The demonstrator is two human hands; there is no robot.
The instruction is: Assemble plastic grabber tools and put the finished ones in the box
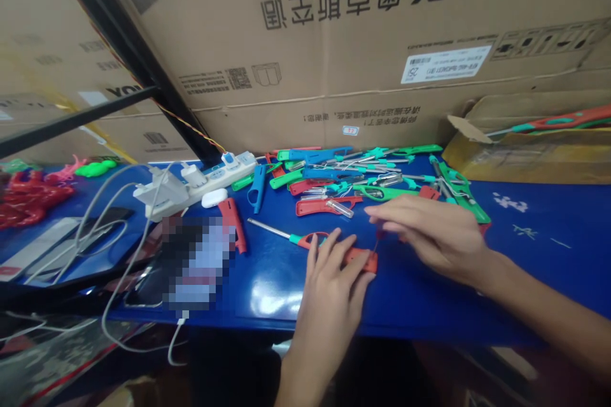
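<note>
My left hand (331, 286) presses a red stick lighter (370, 261) onto the blue table, its fingers laid over the body. The lighter's metal barrel with a green collar (270, 227) points to the upper left. My right hand (429, 235) is closed, its fingers pinching a small screwdriver (377, 240) with a dark red handle, mostly hidden. The thin shaft slants down to the lighter's right end; blur hides whether the tip sits in a screw. Beyond my hands lies a pile of red, blue and green lighter parts, including an open red shell (317, 206).
A white power strip (205, 184) with plugs and cables stands at left, near a phone (195, 267) and a loose red shell (231, 216). Large cardboard cartons (310, 44) wall off the back. An open box (534, 146) holding lighters is at right.
</note>
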